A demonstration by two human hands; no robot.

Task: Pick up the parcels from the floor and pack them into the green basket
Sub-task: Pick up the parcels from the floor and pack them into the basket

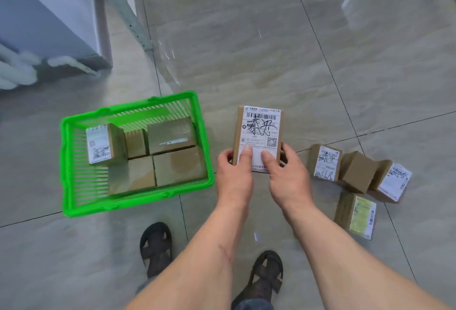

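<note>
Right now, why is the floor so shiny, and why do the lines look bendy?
Head view: the glossy floor mirrors pale light at the top, a washed-out glare; the wide-angle lens bows the tile lines and the basket rim; the left edge near the cabinet is smeared and blurry; the label on the parcel held by both hands, left and right, stays sharp.

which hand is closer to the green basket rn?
Left. The left hand grips the near-left edge of the labelled parcel, just right of the green basket. The right hand grips the parcel's near-right edge, farther from the basket.
</note>
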